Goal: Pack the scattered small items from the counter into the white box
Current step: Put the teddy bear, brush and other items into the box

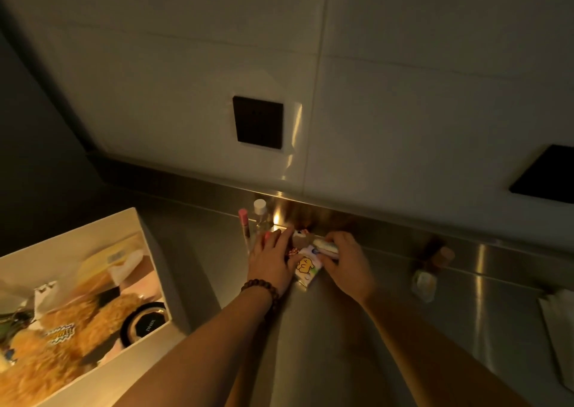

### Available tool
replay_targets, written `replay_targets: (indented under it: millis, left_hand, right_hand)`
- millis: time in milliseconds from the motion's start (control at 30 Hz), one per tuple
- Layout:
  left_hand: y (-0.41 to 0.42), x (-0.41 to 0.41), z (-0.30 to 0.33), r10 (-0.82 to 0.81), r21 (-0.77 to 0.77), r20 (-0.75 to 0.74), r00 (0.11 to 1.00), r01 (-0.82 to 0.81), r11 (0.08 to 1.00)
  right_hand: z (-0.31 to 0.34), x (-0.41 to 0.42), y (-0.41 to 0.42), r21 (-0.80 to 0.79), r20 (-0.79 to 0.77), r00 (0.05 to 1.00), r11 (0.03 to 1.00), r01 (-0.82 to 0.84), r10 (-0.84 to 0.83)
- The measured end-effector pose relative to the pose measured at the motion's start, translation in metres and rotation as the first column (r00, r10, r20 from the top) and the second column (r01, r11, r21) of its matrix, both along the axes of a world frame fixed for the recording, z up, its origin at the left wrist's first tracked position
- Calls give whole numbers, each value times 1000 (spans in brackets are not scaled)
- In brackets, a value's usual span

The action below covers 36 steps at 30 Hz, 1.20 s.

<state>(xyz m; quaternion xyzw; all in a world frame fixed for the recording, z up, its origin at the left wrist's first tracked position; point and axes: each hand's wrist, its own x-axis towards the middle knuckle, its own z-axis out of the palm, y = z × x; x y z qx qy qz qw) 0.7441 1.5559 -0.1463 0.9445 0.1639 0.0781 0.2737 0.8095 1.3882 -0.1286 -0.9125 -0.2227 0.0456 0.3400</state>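
The white box (141, 235) stands open at the left of the steel counter (326, 329), holding a fluffy orange plush, a round black item and other small things. By the back wall lies a cluster of small items. My left hand (271, 260), with a bead bracelet on the wrist, rests on a small brown plush toy (301, 238). My right hand (344, 262) grips a white tube (323, 245). Between both hands lies a tissue packet (306, 270) with a yellow cartoon figure. A pink-capped pen (244, 225) and a small clear bottle (261, 214) stand just left of my left hand.
A small pale packet (424, 284) and a cork-topped item (442, 256) sit further right on the counter. White paper (559, 322) lies at the right edge. A black wall plate (259, 123) sits above the items, and another dark panel (548, 175) at far right.
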Motion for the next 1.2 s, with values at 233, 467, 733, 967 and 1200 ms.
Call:
replay_targets:
  millis: [233,467,733,967,1200]
  left_hand:
    - [0,-33,1,14,-101,76,997,-6,995]
    - [-15,-95,-4,-43,-37,96,994,47,998]
    - [-23,-165,0,6,24,101,995,-8,1000]
    - [-13,-187,3,58,24,-60,996,-57,998]
    - [-1,-191,15,-22,126,-143,990,40,991]
  right_hand:
    - [-3,-33,8,-19,7,998,997,-68,68]
    - [-9,-97,-10,13,-30,999,1000,-28,28]
    - [-17,-163,-22,35,-39,998,998,54,-53]
    - [-2,-196,-3,-280,24,999,960,-21,29]
    - [24,-192,2,-524,-74,983,832,-182,169]
